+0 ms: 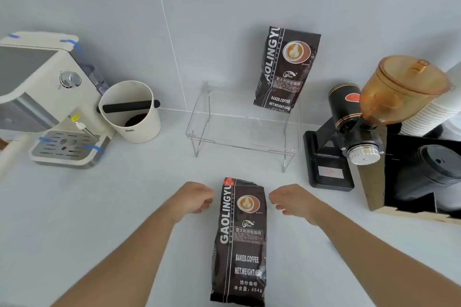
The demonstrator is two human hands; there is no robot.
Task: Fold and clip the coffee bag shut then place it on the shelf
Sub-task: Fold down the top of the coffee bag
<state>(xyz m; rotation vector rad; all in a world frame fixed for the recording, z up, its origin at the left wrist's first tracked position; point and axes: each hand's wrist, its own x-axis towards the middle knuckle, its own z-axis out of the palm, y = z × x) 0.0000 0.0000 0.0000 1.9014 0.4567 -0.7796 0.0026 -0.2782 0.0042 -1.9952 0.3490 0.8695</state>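
A dark brown coffee bag (239, 239) lies flat on the white counter, its top end pointing away from me. My left hand (194, 197) hovers just left of the bag's top, fingers curled and empty. My right hand (291, 198) hovers just right of the top, fingers also curled and holding nothing. Neither hand touches the bag. A clear acrylic shelf (199, 129) stands behind, against the wall. A second identical coffee bag (287, 70) stands upright on the shelf, leaning on the wall. No clip is visible.
A cream espresso machine (50, 97) and a cream knock box (132, 112) stand at the left. A black grinder with an amber hopper (369, 117) stands at the right, beside a wooden box (374, 189) holding black lids and stacked paper cups.
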